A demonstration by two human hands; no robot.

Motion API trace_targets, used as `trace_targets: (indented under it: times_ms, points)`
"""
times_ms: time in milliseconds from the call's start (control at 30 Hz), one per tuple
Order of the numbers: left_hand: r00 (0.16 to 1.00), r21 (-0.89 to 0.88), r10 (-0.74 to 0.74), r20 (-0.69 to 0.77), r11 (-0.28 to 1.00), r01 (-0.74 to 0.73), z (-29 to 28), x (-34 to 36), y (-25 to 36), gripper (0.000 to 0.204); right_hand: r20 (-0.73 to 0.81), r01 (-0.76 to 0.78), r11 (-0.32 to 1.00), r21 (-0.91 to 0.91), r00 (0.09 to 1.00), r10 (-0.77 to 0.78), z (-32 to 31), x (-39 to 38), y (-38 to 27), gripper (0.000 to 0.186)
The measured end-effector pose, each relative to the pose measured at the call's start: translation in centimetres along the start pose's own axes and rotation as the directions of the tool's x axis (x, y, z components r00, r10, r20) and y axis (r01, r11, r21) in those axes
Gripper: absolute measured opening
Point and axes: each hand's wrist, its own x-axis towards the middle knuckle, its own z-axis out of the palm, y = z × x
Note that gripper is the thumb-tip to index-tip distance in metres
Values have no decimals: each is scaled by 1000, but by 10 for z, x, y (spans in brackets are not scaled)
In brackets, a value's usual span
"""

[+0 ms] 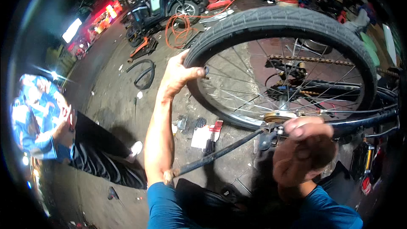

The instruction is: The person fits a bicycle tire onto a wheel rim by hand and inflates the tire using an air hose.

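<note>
The big bike wheel (282, 100), with a grey-black bumpy rubber tire and thin metal spokes, fills the middle and right of what I see. A round gold-coloured metal part (275, 117) sits at the near end of its hub. My left hand (180, 76) is curled around the wheel's left edge, thumb on the near side; the fingers are mostly hidden behind it. My right hand (304, 154) is just beside the gold part, with its fingers bent. It is blurry, so I cannot tell how far open it is or if it has hold of anything.

A rusty brown chain (313, 60) runs behind the spokes, and the black metal bike frame (360, 121) goes off to the right. A long dark metal bar (220, 152) slants from near the hub to the near left.

Farther left, a black rubber loop (149, 76) lies on the grey floor (112, 82). A person in black pants (106, 152) is at the far left. An orange cord (180, 34) lies in a tangle on the far side, by a parked dark scooter (157, 6).
</note>
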Motion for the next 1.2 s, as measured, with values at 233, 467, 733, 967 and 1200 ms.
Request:
trace_targets:
  times_ms: [233, 467, 733, 967, 1200]
  points:
    - [986, 53, -9, 164, 999, 0, -6, 29, 27, 62, 27, 378, 590, -713, 856, -516, 26, 119, -33, 24]
    - [934, 81, -83, 347, 995, 58, 1, 48, 69, 68, 279, 322, 232, -918, 939, -201, 42, 165, -21, 47]
    - [899, 119, -119, 421, 990, 76, 3, 61, 77, 66, 539, 536, 148, -831, 842, -26, 21, 187, -14, 55]
    - [893, 128, -69, 445, 992, 13, 12, 57, 87, 63, 526, 452, 291, -843, 806, 271, 7, 206, -22, 57]
    - [925, 109, 65, 375, 988, -114, 17, 56, 91, 60, 446, 270, 382, -884, 731, 517, 3, 230, -27, 61]
